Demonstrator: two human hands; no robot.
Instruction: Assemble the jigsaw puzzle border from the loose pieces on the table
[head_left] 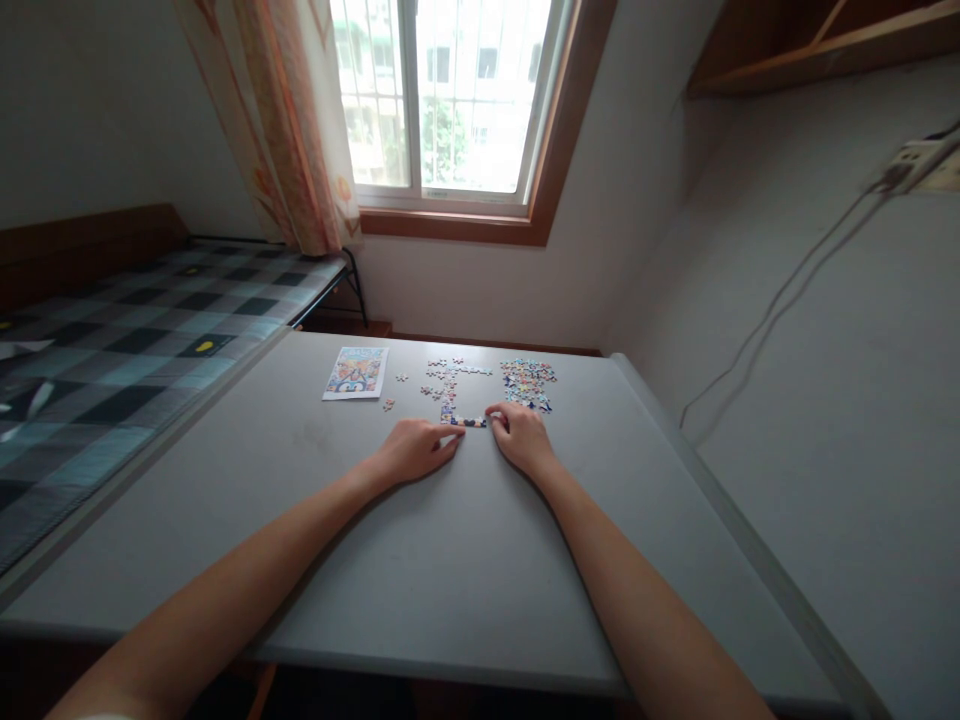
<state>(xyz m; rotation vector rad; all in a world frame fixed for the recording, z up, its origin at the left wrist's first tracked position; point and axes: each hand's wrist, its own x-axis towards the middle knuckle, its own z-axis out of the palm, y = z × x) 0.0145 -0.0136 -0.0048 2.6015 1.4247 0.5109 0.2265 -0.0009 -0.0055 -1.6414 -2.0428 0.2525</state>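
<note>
Dark joined puzzle pieces [471, 423] are partly hidden; whether the hands [475, 421] clamp anything, I cannot tell.

- Partial jigsaw [448, 398]: flat on grey table [450, 560], roughly C-shaped, open to the right; lower strip [471, 423] dark with pale patches.
- Loose pieces [527, 380]: multicoloured, bunched flat, right of it.
- Small stray pieces [388, 405]: between jigsaw and sheet.
- Printed sheet [355, 374]: colourful picture, white border, flat at far left.
</note>
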